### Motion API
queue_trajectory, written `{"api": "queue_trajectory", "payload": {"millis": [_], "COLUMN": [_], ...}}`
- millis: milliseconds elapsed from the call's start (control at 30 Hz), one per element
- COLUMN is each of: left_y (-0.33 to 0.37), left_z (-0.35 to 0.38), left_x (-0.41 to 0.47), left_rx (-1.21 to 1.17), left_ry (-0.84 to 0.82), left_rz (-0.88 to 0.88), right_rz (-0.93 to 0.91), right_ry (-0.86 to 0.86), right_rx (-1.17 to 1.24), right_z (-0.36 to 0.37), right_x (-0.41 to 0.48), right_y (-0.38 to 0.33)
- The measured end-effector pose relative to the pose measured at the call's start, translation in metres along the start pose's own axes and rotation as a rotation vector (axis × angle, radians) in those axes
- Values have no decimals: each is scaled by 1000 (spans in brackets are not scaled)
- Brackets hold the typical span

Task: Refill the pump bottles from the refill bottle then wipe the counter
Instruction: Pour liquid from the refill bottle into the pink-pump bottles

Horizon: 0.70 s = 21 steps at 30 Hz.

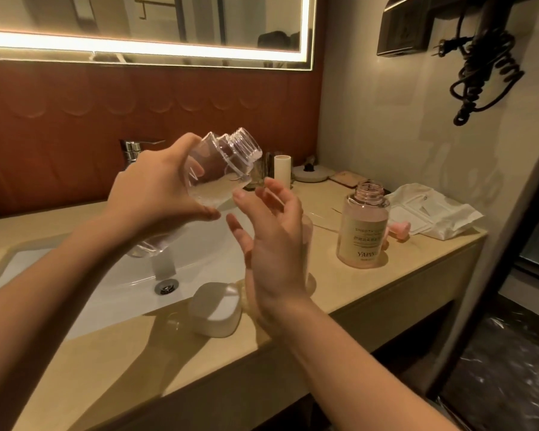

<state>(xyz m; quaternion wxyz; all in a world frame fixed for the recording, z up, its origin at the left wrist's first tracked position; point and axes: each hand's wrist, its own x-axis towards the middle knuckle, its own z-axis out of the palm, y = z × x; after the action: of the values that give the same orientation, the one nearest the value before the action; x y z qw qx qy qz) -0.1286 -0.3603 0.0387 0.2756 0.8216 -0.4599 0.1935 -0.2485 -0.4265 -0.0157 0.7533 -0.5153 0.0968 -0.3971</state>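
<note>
Two bottles matter here, far as I can tell. The left hand [156, 194] is wrapped round a clear plastic bottle [221, 163] with its cap off. It's held up over the sink basin [75, 275], tipped so the threaded neck points up and to the right. Only a little pale liquid sits pooled in the low side.

The right hand [271, 241] has nothing in it. Its fingers are spread and loose, palm towards the bottle, just beside it but not touching as far as I can see.

The other one, a pinkish labelled bottle [364, 225], stands upright and uncapped on the beige counter [339, 290] off to the right. A pink cap [400, 230] lies just beside it and a white wipes packet [433, 213] just beyond that.

My read is we're in the refill part, between pours. I honestly can't say which bottle is the refill, since no pump head shows.

Next up probably means the free hand fetching the labelled bottle. Then it's lining up the two mouths over the basin so drips land in the sink. The wiping hasn't begun.
</note>
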Motion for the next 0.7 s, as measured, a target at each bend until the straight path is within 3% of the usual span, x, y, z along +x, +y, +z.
{"api": "queue_trajectory", "payload": {"millis": [167, 400, 700], "left_y": [-1, -1, 4], "left_z": [-6, -4, 0], "left_x": [-3, -3, -1], "left_rx": [-53, 103, 333], "left_ry": [-6, -9, -31], "left_rz": [24, 80, 111], "right_rz": [146, 381, 432], "right_ry": [-35, -64, -16], "right_rx": [35, 154, 310], "right_z": [14, 33, 36], "right_x": [1, 21, 29], "right_y": [19, 21, 25]}}
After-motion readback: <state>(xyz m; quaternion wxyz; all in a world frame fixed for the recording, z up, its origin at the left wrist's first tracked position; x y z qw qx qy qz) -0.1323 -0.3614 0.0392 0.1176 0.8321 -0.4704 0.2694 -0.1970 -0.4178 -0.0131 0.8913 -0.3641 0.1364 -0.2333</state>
